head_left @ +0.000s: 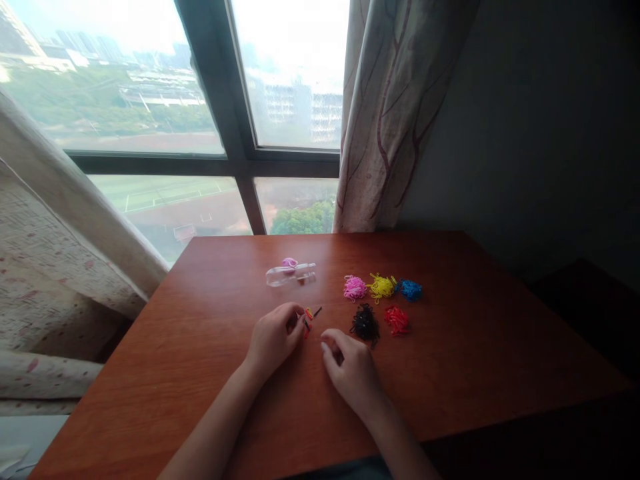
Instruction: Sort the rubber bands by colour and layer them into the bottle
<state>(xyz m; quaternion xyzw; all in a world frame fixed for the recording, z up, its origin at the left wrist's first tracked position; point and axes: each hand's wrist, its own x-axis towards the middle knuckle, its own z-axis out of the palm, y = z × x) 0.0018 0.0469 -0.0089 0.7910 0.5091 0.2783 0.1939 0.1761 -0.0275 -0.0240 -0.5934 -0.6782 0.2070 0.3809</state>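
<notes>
Pinching plain coloured loops (307,325) in the left hand (274,337).

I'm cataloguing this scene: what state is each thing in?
Left hand: pinching the multicoloured piece
Multicoloured piece: pinched, dark end protruding
Right hand: fingers bent, nothing visibly held
Clear container: lying on its side
Pink looped item: too small to tell
Pink pile: heaped
Yellow pile: heaped
Blue pile: heaped
Black pile: heaped
Red pile: heaped
Curtains: drawn aside

Head-worn view, facing forward and down, over table (465,353) toward window (240,165)
</notes>
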